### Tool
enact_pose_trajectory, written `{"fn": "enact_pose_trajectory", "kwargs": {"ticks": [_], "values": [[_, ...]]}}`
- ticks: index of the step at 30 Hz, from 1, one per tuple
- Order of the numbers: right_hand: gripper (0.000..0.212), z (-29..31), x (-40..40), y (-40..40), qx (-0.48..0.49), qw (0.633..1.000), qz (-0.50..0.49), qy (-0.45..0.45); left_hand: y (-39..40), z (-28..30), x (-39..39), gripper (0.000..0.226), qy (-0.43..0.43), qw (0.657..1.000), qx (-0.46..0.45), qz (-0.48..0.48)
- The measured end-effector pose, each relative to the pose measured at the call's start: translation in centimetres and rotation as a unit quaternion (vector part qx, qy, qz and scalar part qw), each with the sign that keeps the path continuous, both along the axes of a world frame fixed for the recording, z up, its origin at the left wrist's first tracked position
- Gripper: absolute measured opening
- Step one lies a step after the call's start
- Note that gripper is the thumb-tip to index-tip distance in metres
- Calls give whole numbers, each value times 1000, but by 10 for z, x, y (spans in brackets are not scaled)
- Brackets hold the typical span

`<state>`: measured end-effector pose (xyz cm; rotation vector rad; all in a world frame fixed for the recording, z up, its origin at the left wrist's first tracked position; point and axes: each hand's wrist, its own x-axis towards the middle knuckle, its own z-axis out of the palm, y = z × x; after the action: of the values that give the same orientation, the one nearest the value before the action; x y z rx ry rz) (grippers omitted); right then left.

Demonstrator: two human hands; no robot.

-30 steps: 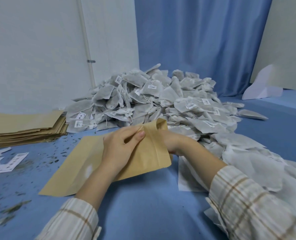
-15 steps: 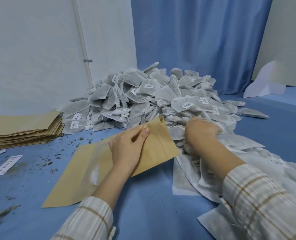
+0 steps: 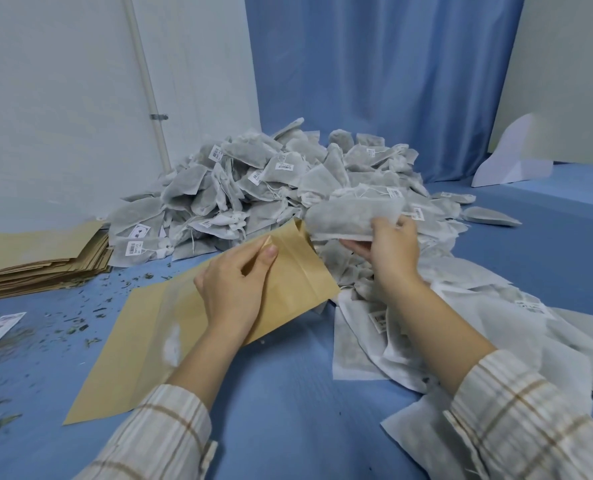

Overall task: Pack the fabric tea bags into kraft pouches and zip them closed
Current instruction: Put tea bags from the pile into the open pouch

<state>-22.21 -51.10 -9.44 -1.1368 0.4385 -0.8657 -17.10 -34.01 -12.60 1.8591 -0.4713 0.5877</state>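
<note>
Kraft-brown and flat, your pouch (image 3: 219, 323) lies slanted on the blue table (image 3: 288, 393), its mouth end lifted toward the heap of tea bags (image 3: 271, 181) and its bottom corner pointing back at you. It's got a cloudy clear window on the front and a crease running across near the mouth. Only one view here, the head camera, so that's all you get.

Your left hand (image 3: 232, 289) sits on top of the pouch near the mouth, thumb and fingers curled and pinching the top flap up so the opening gapes a bit. Your right hand (image 3: 388, 247) is just right of the pouch mouth, palm up, fingers curled round a greyish white fabric tea bag (image 3: 350, 216) that you're holding in the air right beside the opening, not in it yet. That bag looks puffy and a bit see-through, with a small tag on it.

Left of the pouch there's a stack of more kraft pouches (image 3: 42, 261), with loose tea crumbs (image 3: 80, 317) scattered between the two. More limp white bags (image 3: 461, 323) are spread out to the right of the pouch, under your right forearm.
</note>
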Motion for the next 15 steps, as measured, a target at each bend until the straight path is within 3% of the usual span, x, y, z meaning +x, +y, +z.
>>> {"fn": "enact_pose_trajectory", "kwargs": {"ticks": [2,4,6,8,10,12,15], "values": [[16,-3,0,5,-1,995,98,26,2,1,-3,22,-13,1000,8,-16],[6,-7,-4,15,-68,971,215,81,3,1,-7,21,-30,999,12,-35],[9,-10,-7,22,-237,917,270,171,5,1,-13,20,-51,997,19,-58],[16,-8,-9,27,-434,830,246,250,6,1,-17,19,-75,994,36,-73],[18,-1,-16,34,-499,778,258,280,10,1,-20,18,-83,993,41,-79],[21,5,-22,39,-490,774,289,278,15,1,-22,19,-86,992,32,-85],[22,10,-33,48,-427,798,332,264,19,5,-30,20,-93,990,15,-107]]}}
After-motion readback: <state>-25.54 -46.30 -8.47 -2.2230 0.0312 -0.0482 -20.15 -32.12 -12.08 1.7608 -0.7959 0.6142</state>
